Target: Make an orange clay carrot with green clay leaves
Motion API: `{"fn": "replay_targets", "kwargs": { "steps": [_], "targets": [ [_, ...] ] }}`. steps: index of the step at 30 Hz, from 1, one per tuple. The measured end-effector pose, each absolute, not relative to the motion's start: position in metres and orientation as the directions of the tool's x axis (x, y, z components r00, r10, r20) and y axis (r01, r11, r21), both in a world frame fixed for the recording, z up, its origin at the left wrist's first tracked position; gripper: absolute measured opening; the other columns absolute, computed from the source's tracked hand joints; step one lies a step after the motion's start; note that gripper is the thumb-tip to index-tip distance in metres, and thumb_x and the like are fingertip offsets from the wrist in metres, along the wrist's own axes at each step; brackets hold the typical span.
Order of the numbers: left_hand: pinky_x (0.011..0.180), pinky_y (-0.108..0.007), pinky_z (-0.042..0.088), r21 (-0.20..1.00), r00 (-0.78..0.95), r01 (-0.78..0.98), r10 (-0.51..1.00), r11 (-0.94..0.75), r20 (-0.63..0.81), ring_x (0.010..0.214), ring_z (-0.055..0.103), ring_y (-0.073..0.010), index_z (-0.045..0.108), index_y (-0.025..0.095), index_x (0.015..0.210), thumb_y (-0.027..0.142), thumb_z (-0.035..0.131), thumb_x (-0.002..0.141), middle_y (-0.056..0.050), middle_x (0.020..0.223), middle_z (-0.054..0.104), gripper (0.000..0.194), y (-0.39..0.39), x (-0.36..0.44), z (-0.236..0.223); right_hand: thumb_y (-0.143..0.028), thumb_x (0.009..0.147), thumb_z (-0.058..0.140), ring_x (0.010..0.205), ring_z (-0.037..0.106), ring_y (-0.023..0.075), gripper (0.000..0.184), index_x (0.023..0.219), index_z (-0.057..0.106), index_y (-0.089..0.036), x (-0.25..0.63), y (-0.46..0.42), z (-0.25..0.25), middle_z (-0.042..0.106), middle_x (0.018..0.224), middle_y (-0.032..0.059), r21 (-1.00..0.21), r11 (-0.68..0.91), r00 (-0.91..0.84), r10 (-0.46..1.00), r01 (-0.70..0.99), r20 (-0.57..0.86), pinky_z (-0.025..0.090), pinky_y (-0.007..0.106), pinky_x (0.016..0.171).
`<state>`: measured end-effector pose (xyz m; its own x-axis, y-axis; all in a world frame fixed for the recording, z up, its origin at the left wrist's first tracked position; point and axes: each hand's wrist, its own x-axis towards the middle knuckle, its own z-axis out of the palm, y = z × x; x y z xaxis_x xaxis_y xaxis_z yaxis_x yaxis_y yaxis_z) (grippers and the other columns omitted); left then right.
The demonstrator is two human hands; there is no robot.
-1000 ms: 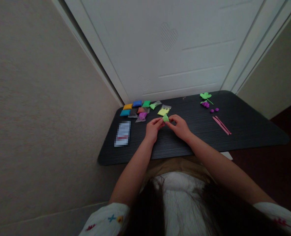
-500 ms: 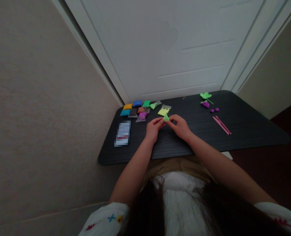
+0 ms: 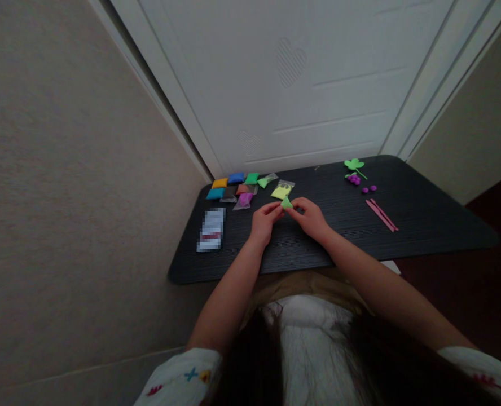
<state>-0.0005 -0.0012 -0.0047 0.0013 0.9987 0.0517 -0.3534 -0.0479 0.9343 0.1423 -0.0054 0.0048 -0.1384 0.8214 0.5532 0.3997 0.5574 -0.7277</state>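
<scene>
White panelled door (image 3: 339, 96) fills the background beyond the dark table (image 3: 436, 225) on my feed, and I take the yellow packet (image 3: 282, 190) as my landmark. Just on the near side of that packet I see a small light-green piece (image 3: 286, 203), tapering to a point that aims toward the packet; it is too small for me to read a clear long axis. The left hand (image 3: 264, 221) sits to the near left of the packet, the right hand (image 3: 312, 219) to its near right, and neither is plainly closer to the piece, since both meet at it. I read each hand as pinched on the piece, the other fingers partly hidden from me. Whether the piece clears the table I cannot tell. Left of the packet I have a cluster of coloured packets (image 3: 236, 179); well to its right, a green leaf shape (image 3: 354, 164), purple balls (image 3: 373, 188) and, nearer the person, pink sticks (image 3: 381, 216).
</scene>
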Motion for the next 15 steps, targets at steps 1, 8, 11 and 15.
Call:
{"fn": "replay_targets", "kwargs": {
  "steps": [1, 8, 11, 15],
  "targets": [
    [0.080, -0.032, 0.044, 0.934, 0.000, -0.354, 0.998, -0.052, 0.056, 0.075, 0.059, -0.0125, 0.066, 0.015, 0.081, 0.023, 0.070, 0.056, -0.003, 0.082, 0.065, 0.026, -0.0011, -0.0005, -0.0051, -0.035, 0.076, 0.052, 0.075, 0.053, 0.0150, 0.017, 0.073, 0.058, -0.020, 0.1422, -0.0056, 0.0052, 0.059, 0.076, 0.0024, -0.730, 0.554, -0.136, 0.824, 0.401, 0.550, 0.041, 0.029, 0.072],
    [0.079, -0.033, 0.044, 0.951, 0.002, -0.305, 0.998, -0.058, 0.061, 0.075, 0.059, -0.0133, 0.066, 0.015, 0.083, 0.023, 0.070, 0.056, -0.003, 0.082, 0.065, 0.028, -0.0012, -0.0009, -0.0054, -0.037, 0.076, 0.052, 0.074, 0.053, 0.0147, 0.020, 0.070, 0.059, -0.020, 0.1422, -0.0050, 0.0049, 0.059, 0.075, 0.0020, -0.749, 0.533, -0.118, 0.837, 0.394, 0.534, 0.040, 0.029, 0.072],
    [0.079, -0.033, 0.044, 0.955, 0.009, -0.290, 0.998, -0.064, 0.069, 0.076, 0.059, -0.0134, 0.065, 0.015, 0.083, 0.024, 0.069, 0.056, -0.004, 0.083, 0.065, 0.028, -0.0013, -0.0011, -0.0053, -0.038, 0.075, 0.053, 0.074, 0.053, 0.0146, 0.020, 0.070, 0.059, -0.020, 0.1423, -0.0048, 0.0051, 0.059, 0.074, 0.0018, -0.748, 0.533, -0.121, 0.838, 0.396, 0.532, 0.040, 0.028, 0.071],
    [0.079, -0.032, 0.044, 0.965, 0.009, -0.251, 0.997, -0.078, 0.083, 0.078, 0.059, -0.0141, 0.065, 0.015, 0.084, 0.024, 0.069, 0.057, -0.004, 0.085, 0.065, 0.029, -0.0017, -0.0009, -0.0050, -0.037, 0.075, 0.053, 0.074, 0.053, 0.0146, 0.019, 0.072, 0.060, -0.020, 0.1427, -0.0038, 0.0043, 0.059, 0.076, 0.0019, -0.748, 0.523, -0.120, 0.843, 0.408, 0.524, 0.040, 0.028, 0.071]
  ]
}}
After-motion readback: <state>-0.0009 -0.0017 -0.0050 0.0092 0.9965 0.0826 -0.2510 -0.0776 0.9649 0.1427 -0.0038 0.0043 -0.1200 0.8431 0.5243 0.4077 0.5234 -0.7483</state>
